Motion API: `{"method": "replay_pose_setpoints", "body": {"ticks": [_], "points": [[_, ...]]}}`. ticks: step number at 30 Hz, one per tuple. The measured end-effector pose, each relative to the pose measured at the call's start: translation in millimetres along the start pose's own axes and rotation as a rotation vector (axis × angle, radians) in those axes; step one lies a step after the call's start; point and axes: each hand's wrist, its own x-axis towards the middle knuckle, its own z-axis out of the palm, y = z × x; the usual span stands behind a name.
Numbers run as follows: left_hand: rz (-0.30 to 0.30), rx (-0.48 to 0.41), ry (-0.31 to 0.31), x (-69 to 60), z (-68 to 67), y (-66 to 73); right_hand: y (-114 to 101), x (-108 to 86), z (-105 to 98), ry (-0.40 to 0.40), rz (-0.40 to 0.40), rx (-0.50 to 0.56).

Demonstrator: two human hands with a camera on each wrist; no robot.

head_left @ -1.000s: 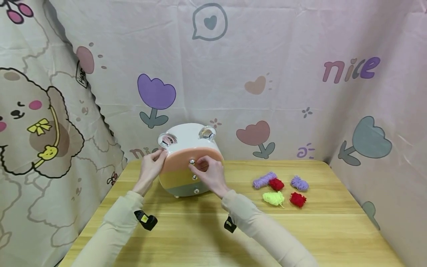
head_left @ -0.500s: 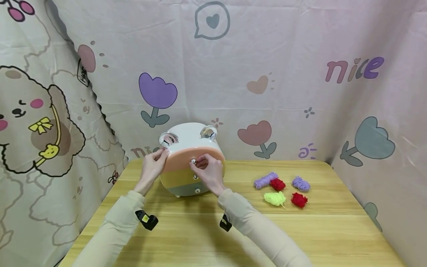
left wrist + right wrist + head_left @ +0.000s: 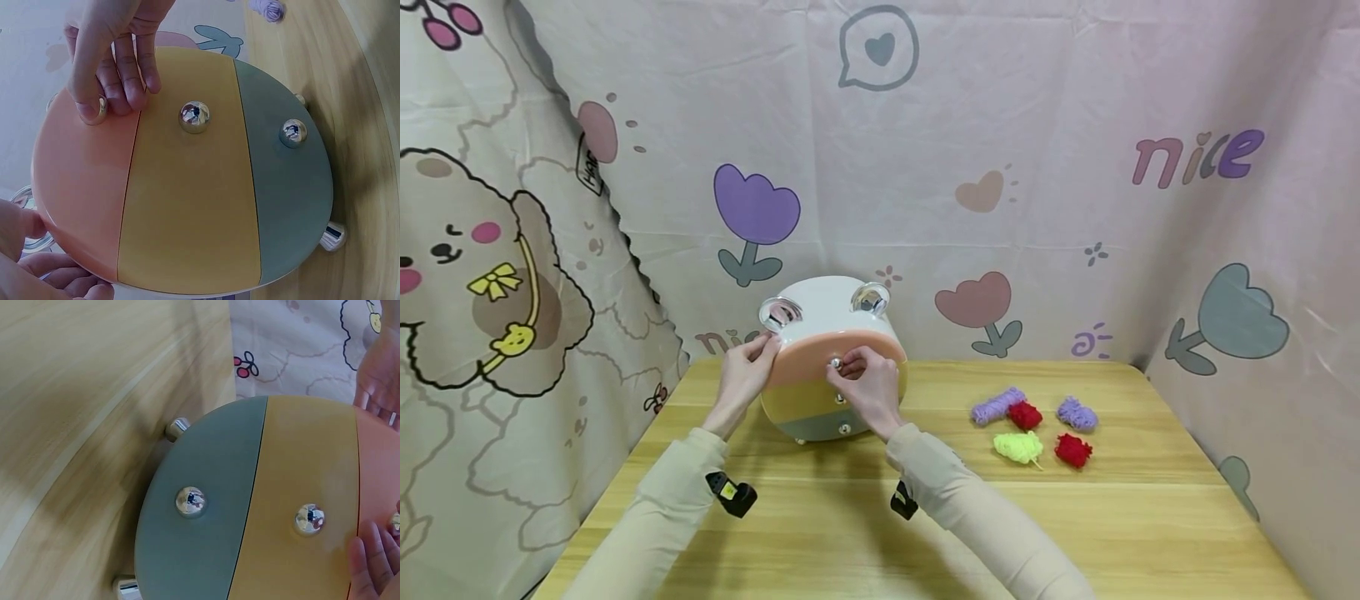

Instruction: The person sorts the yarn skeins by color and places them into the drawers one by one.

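The rounded cabinet (image 3: 812, 367) stands upright near the back of the desk (image 3: 1000, 517), its front banded in orange, yellow and grey-green. Your right hand (image 3: 872, 387) has its grip closed to a pinch on the top knob (image 3: 836, 363), thumb on one side and fingers on the other, the remaining fingers bent close to the orange band. Your left hand (image 3: 745, 375) holds the cabinet's upper left edge, thumb and fingers against the rim, just beside the left silver ring (image 3: 780, 314); its grip is not fully visible. The right silver ring (image 3: 870, 298) sits across the white top.

Below your pinch, the middle knob (image 3: 194, 117) and bottom knob (image 3: 293, 133) are untouched, and the seams between the bands look thin. Short silver feet, one of them a front foot (image 3: 333, 237), lift the body off the wood.

The desk's back edge runs just behind the cabinet, with the printed cloth (image 3: 1060, 100) beyond. Wood stretches from the cabinet toward you, under your forearms. To the right, past a gap, lie five yarn bundles, the yellow-green one (image 3: 1018, 447) nearest you on the left of the group.
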Motion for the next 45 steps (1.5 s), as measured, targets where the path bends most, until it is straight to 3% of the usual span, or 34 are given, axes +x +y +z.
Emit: {"method": "replay_pose_setpoints", "body": {"ticks": [15,25,37,45], "points": [[-0.009,0.018,-0.039,0.5,-1.8,0.3,0.6,-6.1,-2.0,0.025,-0.063,-0.041],[-0.017,0.005,-0.057,0.3,-3.8,1.8,1.3,-15.0,-7.7,0.03,-0.132,-0.123],[-0.013,0.007,-0.063,-0.1,-3.6,1.4,0.0,-30.3,-14.6,0.043,-0.241,-0.083],[-0.008,0.005,-0.061,1.0,-2.8,0.5,1.0,-39.7,-18.9,0.098,-0.356,-0.091]]}}
